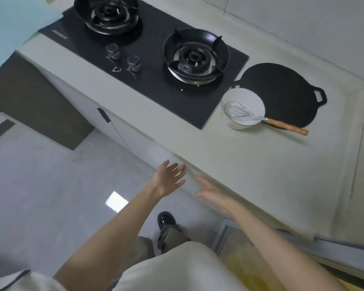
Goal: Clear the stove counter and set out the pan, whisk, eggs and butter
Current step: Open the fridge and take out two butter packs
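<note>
Both hands, left (169, 179) and right (213, 195), are spread and empty by the surface's (250, 164) near edge. Far right, the flat black pan (282, 91) looks heavy; lift by its loop handle. The light whisk (261, 117) rests in a fragile white bowl (251, 101); take its wooden handle

Pale stone bench (250, 164) with inset black glass two-burner gas hob (156, 80); pale tiled wall (303, 28) behind; glossy grey floor (40, 196) reflecting a bright light patch (116, 201); white cabinet door (124, 131) below.
</note>
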`<state>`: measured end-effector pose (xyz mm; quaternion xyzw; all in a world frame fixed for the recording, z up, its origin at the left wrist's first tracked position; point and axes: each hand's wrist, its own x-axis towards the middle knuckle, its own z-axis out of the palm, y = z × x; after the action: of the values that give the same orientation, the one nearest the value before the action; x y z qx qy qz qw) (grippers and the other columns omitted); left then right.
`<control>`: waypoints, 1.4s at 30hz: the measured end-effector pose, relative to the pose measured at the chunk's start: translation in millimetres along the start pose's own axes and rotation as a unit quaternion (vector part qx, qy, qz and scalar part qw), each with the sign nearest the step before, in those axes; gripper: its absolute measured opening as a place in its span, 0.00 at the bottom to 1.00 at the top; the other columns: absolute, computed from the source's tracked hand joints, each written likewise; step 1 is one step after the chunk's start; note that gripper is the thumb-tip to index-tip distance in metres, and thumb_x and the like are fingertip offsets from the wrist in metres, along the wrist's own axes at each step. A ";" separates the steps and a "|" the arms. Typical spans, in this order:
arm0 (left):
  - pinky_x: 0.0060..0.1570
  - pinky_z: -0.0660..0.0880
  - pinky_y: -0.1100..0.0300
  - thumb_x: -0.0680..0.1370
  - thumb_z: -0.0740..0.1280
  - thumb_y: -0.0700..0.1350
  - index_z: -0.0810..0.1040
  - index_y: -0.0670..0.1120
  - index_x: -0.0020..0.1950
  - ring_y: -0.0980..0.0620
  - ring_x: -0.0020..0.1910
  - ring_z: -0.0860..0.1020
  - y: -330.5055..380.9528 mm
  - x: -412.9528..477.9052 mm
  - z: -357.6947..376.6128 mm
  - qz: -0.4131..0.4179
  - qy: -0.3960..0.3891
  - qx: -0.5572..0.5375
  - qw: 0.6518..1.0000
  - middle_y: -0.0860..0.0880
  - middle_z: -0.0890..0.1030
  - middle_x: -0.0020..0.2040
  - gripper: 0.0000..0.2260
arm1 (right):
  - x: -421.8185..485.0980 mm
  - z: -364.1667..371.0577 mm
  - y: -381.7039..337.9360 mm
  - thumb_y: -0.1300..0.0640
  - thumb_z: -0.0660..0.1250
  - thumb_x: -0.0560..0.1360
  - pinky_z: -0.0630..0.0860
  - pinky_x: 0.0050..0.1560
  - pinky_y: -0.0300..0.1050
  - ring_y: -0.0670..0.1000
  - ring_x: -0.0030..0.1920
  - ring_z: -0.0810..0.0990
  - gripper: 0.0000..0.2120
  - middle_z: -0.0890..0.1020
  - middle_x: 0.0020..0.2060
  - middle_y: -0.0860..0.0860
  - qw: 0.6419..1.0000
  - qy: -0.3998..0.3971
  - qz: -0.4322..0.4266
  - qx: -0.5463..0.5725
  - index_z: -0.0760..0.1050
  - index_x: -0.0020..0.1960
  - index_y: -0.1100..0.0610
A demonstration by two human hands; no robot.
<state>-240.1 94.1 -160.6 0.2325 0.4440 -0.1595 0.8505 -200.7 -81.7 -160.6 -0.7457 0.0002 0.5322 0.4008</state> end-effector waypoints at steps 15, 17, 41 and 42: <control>0.51 0.73 0.60 0.82 0.55 0.44 0.71 0.46 0.66 0.53 0.48 0.78 77.4 -218.1 -153.3 0.318 0.189 -0.010 0.929 0.49 0.77 0.60 0.14 | -15.6 174.5 -179.4 0.66 0.62 0.76 0.72 0.46 0.39 0.47 0.44 0.78 0.14 0.82 0.53 0.49 0.953 -0.143 -0.203 -0.175 0.75 0.58 0.52; 0.51 0.74 0.59 0.82 0.55 0.43 0.72 0.47 0.65 0.52 0.50 0.78 76.9 -263.9 -178.8 0.360 0.220 -0.037 0.906 0.49 0.77 0.60 0.13 | -28.0 215.9 -201.3 0.65 0.62 0.77 0.72 0.47 0.40 0.46 0.44 0.78 0.13 0.81 0.52 0.48 0.932 -0.182 -0.234 -0.209 0.75 0.57 0.50; 0.55 0.76 0.57 0.82 0.58 0.41 0.75 0.47 0.62 0.50 0.56 0.79 -272.5 -652.4 -386.5 0.574 0.583 -0.319 0.478 0.50 0.81 0.56 0.11 | -359.3 707.6 -125.6 0.64 0.61 0.77 0.75 0.43 0.34 0.45 0.49 0.80 0.16 0.82 0.51 0.44 0.493 -0.567 -0.500 -0.432 0.75 0.60 0.49; 0.57 0.75 0.56 0.82 0.58 0.41 0.74 0.46 0.63 0.50 0.57 0.78 -287.7 -657.8 -388.3 0.568 0.597 -0.328 0.461 0.50 0.81 0.57 0.11 | -371.3 717.9 -115.5 0.65 0.61 0.77 0.75 0.42 0.33 0.45 0.49 0.80 0.16 0.81 0.51 0.44 0.478 -0.580 -0.499 -0.432 0.75 0.61 0.50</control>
<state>-1006.9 103.4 118.8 0.1755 0.6330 0.6943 0.2941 -882.1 267.7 122.7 -0.2212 -0.8342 0.4866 0.1357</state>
